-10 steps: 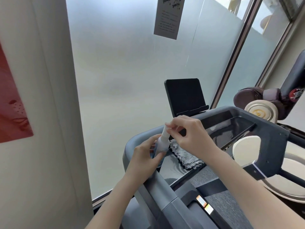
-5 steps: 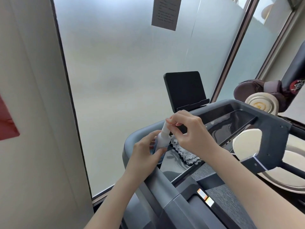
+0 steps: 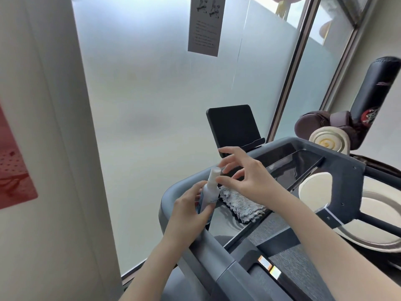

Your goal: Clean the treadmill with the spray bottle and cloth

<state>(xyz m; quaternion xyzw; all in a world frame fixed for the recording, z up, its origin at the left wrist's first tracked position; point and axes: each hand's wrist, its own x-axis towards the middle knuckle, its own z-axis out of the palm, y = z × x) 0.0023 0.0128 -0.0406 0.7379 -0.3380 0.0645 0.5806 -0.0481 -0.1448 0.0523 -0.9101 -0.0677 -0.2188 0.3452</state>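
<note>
My left hand (image 3: 186, 212) grips a small white spray bottle (image 3: 210, 191) upright over the left corner of the grey treadmill console (image 3: 171, 193). Just right of the bottle's capped top hovers my right hand (image 3: 249, 177), fingers spread and straight, its thumb tip close to the bottle's neck and nothing held in it. A grey fluffy cloth (image 3: 240, 204) lies on the console's dark glossy panel (image 3: 303, 164), partly under my right wrist. The black tablet holder (image 3: 233, 127) stands at the console's far edge.
Frosted glass with a paper notice (image 3: 205, 25) fills the wall ahead. A white pillar (image 3: 43, 148) with a red poster (image 3: 10, 166) is at the left. At the right are brown boxing gloves (image 3: 321, 124), a black punching bag (image 3: 375, 94) and cream round equipment (image 3: 373, 227).
My right hand has let go of the bottle's top and spread its fingers, lifting slightly to the right. My left hand still holds the bottle in the same place.
</note>
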